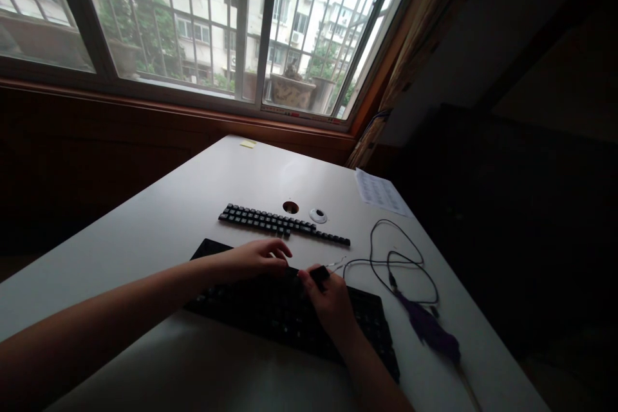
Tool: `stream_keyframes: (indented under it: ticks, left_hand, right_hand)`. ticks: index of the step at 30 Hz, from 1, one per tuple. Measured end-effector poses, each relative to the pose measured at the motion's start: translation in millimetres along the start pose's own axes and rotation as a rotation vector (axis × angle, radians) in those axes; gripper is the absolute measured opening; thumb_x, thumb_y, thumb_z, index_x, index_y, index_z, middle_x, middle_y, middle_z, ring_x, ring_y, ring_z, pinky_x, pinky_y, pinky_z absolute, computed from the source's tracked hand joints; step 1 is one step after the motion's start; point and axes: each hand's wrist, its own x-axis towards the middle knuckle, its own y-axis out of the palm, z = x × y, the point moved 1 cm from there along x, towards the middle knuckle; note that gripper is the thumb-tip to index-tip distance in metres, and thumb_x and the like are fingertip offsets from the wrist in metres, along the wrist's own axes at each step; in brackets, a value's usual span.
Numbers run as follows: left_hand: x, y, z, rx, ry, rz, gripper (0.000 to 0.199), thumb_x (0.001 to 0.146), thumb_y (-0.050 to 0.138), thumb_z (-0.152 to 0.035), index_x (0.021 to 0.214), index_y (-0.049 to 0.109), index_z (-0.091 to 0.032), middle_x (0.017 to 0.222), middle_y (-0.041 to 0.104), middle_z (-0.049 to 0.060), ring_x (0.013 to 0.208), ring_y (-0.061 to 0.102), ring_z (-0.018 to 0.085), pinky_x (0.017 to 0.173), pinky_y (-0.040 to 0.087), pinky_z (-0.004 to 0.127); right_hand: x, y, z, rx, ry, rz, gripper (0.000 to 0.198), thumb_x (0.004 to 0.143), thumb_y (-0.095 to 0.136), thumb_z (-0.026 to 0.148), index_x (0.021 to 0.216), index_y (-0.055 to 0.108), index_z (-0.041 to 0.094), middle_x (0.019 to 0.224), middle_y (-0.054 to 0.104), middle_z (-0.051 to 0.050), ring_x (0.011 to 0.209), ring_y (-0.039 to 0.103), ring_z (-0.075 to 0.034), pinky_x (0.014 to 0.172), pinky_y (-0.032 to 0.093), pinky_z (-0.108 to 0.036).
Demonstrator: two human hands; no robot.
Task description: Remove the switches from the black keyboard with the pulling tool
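A black keyboard (369, 318) lies slantwise on the white table under both my hands. My right hand (335, 306) is closed on a keycap puller (319, 275), a small black handle with thin wire ends pointing up and right. Over the keyboard's upper edge hovers my left hand (258, 259), its fingers bent and apart, with nothing visible in them. Loose black keycaps (270, 221) stand in neat rows beyond the keyboard. Much of the keyboard's middle is dark and partly covered by my hands, so I cannot tell which keys are off.
A black cable (405, 261) loops to the right of the keyboard, beside a purple fluffy duster (429, 329). Behind the keycaps are a round table hole (290, 207) and its white cover (318, 215). Printed paper (381, 192) and a yellow note (248, 143) lie near the far edges.
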Motion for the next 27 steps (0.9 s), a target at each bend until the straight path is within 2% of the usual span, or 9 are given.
stream_keyframes:
  ticks: [4,7,27]
  left_hand:
    - [12.6,10.4,6.4,-0.353,-0.042,0.078,0.04,0.08,0.074,-0.03,0.114,0.058,-0.018,0.112,0.065,0.009,0.103,0.065,0.022,0.096,0.049,0.04]
    - [12.3,13.0,9.2,-0.469,-0.024,0.117,0.044,0.08,0.075,-0.027,0.119,0.057,-0.019,0.119,0.062,0.011,0.112,0.062,0.023,0.102,0.046,0.042]
    - [11.2,20.1,15.1,-0.542,-0.045,0.195,0.052,0.075,0.077,-0.016,0.121,0.055,-0.023,0.12,0.057,0.007,0.098,0.063,0.019,0.094,0.048,0.039]
  right_hand:
    - [-0.4,-1.4,2.3,-0.002,-0.023,-0.012,0.031,0.094,0.052,0.04,0.073,0.061,0.019,0.063,0.06,-0.001,0.059,0.057,-0.015,0.058,0.04,-0.025]
    - [-0.8,-2.2,4.6,0.004,-0.029,-0.021,0.03,0.094,0.052,0.039,0.074,0.062,0.019,0.063,0.062,-0.001,0.059,0.058,-0.015,0.057,0.041,-0.025]
    - [-2.7,-2.5,4.1,0.052,-0.034,0.008,0.027,0.094,0.055,0.038,0.076,0.065,0.02,0.064,0.065,-0.001,0.06,0.062,-0.016,0.059,0.044,-0.026]
